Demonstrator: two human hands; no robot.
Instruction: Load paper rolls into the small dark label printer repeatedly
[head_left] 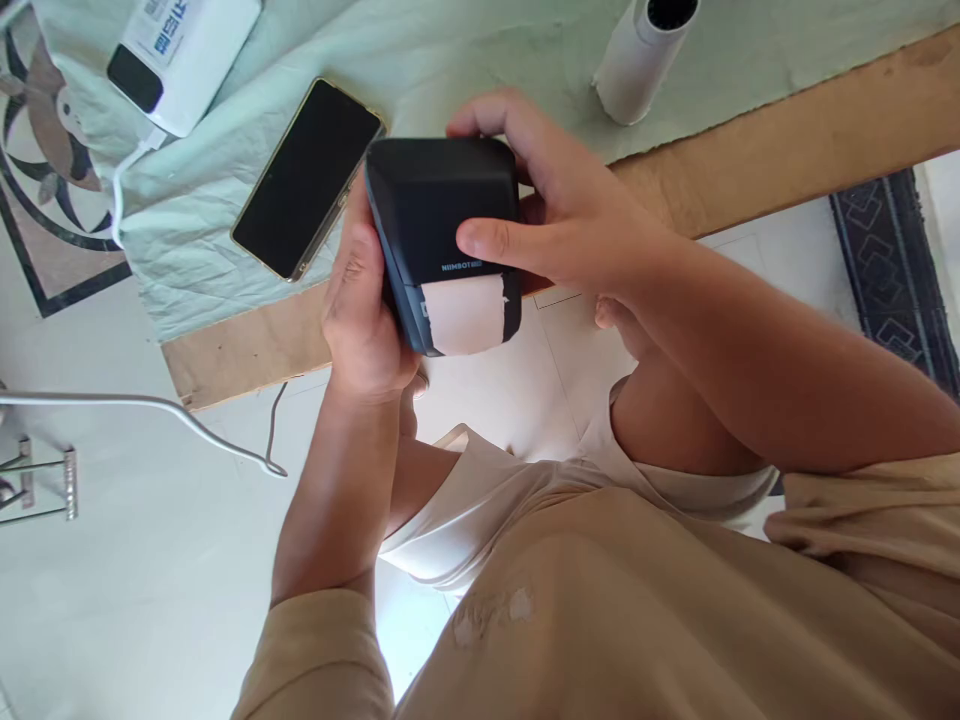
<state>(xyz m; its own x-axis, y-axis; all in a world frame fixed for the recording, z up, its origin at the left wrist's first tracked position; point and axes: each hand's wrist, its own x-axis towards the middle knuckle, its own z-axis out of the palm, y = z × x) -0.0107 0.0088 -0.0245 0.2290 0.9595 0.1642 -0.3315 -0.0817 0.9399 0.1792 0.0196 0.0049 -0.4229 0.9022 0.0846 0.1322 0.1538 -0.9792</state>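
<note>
Between my two hands is a black label printer (442, 205) with "NIIMBOT" lettering, held up above the table's front edge. A pale label strip (465, 315) covers its near end. My left hand (361, 310) is wrapped round the printer's left side, with the fingers partly hidden behind it. My right hand (544, 200) grips the right side, its thumb lying on the top face near the lettering and its other fingers round the far right corner. Just left of the printer, a smartphone (307, 180) with a dark screen lies on the cloth.
A green cloth (465, 50) covers the table, leaving a wooden edge (780, 130) bare. A white power bank (184, 60) with a plugged-in cable (118, 195) lies at the back left. A pale cardboard tube (641, 65) stands at the back right. Another white cable (150, 402) hangs at left.
</note>
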